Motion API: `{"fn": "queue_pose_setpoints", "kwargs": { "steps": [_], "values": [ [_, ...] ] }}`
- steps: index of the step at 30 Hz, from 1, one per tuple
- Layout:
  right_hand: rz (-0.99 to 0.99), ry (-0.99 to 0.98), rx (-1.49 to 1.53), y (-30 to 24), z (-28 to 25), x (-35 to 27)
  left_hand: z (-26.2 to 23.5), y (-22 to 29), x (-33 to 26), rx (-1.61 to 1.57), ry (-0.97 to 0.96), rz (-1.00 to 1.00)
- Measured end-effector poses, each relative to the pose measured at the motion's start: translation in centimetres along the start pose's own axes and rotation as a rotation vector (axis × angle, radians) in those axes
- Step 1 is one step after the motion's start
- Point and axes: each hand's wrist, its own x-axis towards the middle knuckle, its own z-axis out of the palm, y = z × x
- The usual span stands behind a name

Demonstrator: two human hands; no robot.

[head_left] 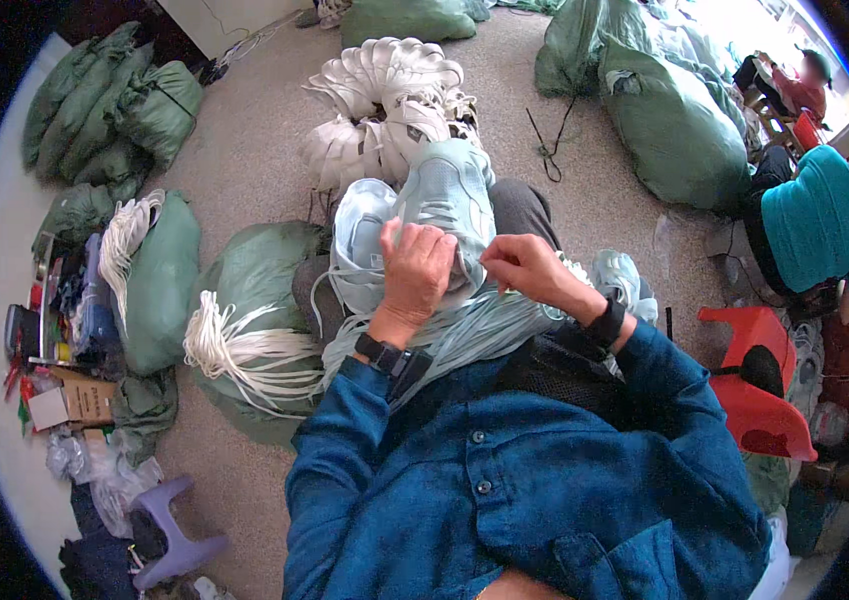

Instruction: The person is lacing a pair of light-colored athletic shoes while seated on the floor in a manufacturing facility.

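Observation:
A pale blue-grey sneaker (pixel 453 180) lies on my lap, toe pointing away, with a lace threaded across its front. My left hand (pixel 417 262) is closed over its left side near the opening, fingers curled on the sneaker. Just right of the opening, my right hand (pixel 530 268) is pinched; whatever lies between its fingertips is too small to make out. A second sneaker (pixel 360 222) of the same colour rests against the first on the left, a loose lace hanging from it. Below both hands, a bundle of pale laces (pixel 445 335) spreads across my lap.
Rows of white shoes (pixel 385 85) stand on the floor ahead. White laces (pixel 235 340) drape over a green sack (pixel 265 265) at left. More sacks (pixel 670 125) sit at right, near a red stool (pixel 760 385) and a person in teal (pixel 820 220). A purple stool (pixel 175 535) stands lower left.

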Motion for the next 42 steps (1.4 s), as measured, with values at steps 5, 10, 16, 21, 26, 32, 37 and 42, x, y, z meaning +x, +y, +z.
{"fn": "queue_pose_setpoints", "kwargs": {
  "steps": [5, 10, 16, 21, 26, 32, 37, 42],
  "values": [
    [-0.173, 0.169, -0.279, -0.6, 0.5, 0.7, -1.9, -0.5, -0.2, 0.066, 0.010, 0.025],
    [-0.257, 0.163, -0.430, -0.7, 0.8, 1.0, -2.3, 2.3, -2.0, -0.212, -0.164, -0.239],
    [-0.383, 0.120, -0.688, -1.4, 0.3, 1.8, -0.7, 3.7, -2.4, -0.420, -0.119, -0.321],
    [-0.404, 0.071, -1.054, -2.2, 1.3, 1.4, 0.0, 3.8, -2.7, -0.429, -0.093, -0.305],
    [-0.453, 0.098, -0.970, -1.7, 0.8, 1.2, -0.4, 3.8, -2.6, -0.480, -0.048, -0.289],
    [-0.379, 0.098, -0.758, -1.1, 0.3, 1.6, 0.3, 3.8, -2.9, -0.479, -0.001, -0.312],
    [-0.424, 0.106, -0.902, -1.3, 1.3, 1.6, 0.7, 3.5, -3.2, -0.427, -0.031, -0.271],
    [-0.450, 0.146, -0.727, -0.1, 1.2, 0.9, 0.6, 3.5, -3.1, -0.483, -0.028, -0.339]
  ]
}}
